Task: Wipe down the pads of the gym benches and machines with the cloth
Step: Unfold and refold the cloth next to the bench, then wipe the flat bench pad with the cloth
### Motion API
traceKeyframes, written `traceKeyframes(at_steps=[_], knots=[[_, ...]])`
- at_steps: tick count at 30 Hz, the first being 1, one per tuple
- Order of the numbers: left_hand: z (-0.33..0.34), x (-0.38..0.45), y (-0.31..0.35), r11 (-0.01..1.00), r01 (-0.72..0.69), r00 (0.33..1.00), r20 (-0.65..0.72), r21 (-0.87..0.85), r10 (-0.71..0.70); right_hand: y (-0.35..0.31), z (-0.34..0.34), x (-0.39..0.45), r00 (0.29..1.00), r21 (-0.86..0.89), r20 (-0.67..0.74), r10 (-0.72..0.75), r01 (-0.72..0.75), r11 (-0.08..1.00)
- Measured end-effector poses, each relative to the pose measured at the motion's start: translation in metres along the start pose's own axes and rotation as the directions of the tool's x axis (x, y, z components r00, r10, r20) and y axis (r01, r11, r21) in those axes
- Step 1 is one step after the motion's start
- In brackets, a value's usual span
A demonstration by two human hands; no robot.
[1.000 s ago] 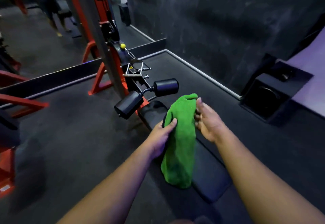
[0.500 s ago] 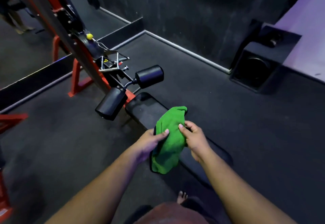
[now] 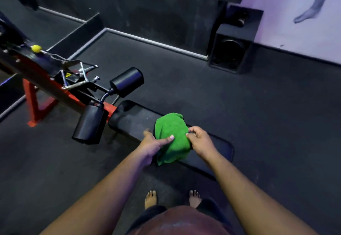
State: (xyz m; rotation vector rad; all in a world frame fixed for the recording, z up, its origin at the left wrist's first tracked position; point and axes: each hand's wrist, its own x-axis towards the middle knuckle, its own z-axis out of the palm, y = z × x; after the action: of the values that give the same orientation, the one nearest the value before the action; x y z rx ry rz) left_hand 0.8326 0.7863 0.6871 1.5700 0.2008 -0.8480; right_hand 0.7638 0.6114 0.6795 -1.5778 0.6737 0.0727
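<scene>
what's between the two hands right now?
The green cloth, bunched over the bench pad; left hand and right hand both grip it. Head view.

The room is dim, and the dark floor [image 3: 239, 124] swallows most detail around the bench pad [image 3: 132, 120]. Violet light washes the wall panel [image 3: 287, 13] far right of the pad and tints both forearms. Edges bend with wide-angle distortion, and the whole frame is slightly soft.

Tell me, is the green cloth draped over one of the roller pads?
No, the green cloth is bunched over the flat bench pad, held by both hands.
</scene>
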Motion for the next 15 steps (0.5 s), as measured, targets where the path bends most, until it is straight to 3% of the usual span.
traceKeyframes(at_steps=[1, 2, 3, 5, 7, 9, 10, 11, 12, 13, 14, 15], knots=[[-0.005, 0.005, -0.007, 0.996, -0.026, 0.999, 0.043, 0.083, 0.022, 0.009, 0.006, 0.002, 0.997, -0.014, -0.071, 0.013, -0.014, 1.0], [-0.01, 0.013, -0.015, 0.959, -0.074, 0.99, 0.133, 0.273, 0.039, 0.023, 0.012, 0.004, 0.99, 0.002, -0.131, 0.044, -0.044, 0.999], [-0.014, 0.019, -0.02, 0.856, -0.159, 0.973, 0.223, 0.491, 0.053, 0.034, 0.016, 0.003, 0.983, 0.044, -0.162, 0.086, -0.08, 0.996], [-0.017, 0.028, -0.028, 0.463, -0.299, 0.95, 0.304, 0.835, 0.064, 0.059, 0.022, 0.003, 0.959, 0.167, -0.219, 0.182, -0.147, 0.975], [-0.012, 0.039, -0.032, 0.162, -0.338, 0.94, 0.323, 0.927, 0.112, 0.08, 0.025, 0.001, 0.924, 0.3, -0.292, 0.245, -0.155, 0.941], [-0.003, 0.057, -0.046, 0.068, -0.408, 0.911, 0.4, 0.91, 0.103, 0.097, 0.023, -0.006, 0.874, 0.404, -0.4, 0.276, -0.102, 0.909], [0.004, 0.068, -0.055, 0.115, -0.458, 0.889, 0.455, 0.882, 0.051, 0.108, 0.019, -0.008, 0.855, 0.427, -0.435, 0.282, -0.08, 0.901], [0.009, 0.08, -0.064, 0.244, -0.492, 0.86, 0.509, 0.836, -0.01, 0.118, 0.016, -0.011, 0.855, 0.409, -0.445, 0.265, -0.069, 0.91], [0.016, 0.093, -0.074, 0.478, -0.44, 0.835, 0.542, 0.761, -0.094, 0.13, 0.011, -0.013, 0.875, 0.35, -0.428, 0.228, -0.072, 0.934], [0.023, 0.102, -0.085, 0.708, -0.295, 0.81, 0.561, 0.641, -0.17, 0.141, 0.007, -0.016, 0.902, 0.272, -0.387, 0.191, -0.086, 0.959], [0.029, 0.109, -0.092, 0.822, -0.137, 0.783, 0.569, 0.553, -0.252, 0.153, 0.004, -0.018, 0.93, 0.216, -0.323, 0.176, -0.109, 0.97], [0.038, 0.123, -0.105, 0.872, -0.028, 0.752, 0.585, 0.489, -0.303, 0.168, -0.001, -0.015, 0.946, 0.201, -0.262, 0.191, -0.141, 0.97]])
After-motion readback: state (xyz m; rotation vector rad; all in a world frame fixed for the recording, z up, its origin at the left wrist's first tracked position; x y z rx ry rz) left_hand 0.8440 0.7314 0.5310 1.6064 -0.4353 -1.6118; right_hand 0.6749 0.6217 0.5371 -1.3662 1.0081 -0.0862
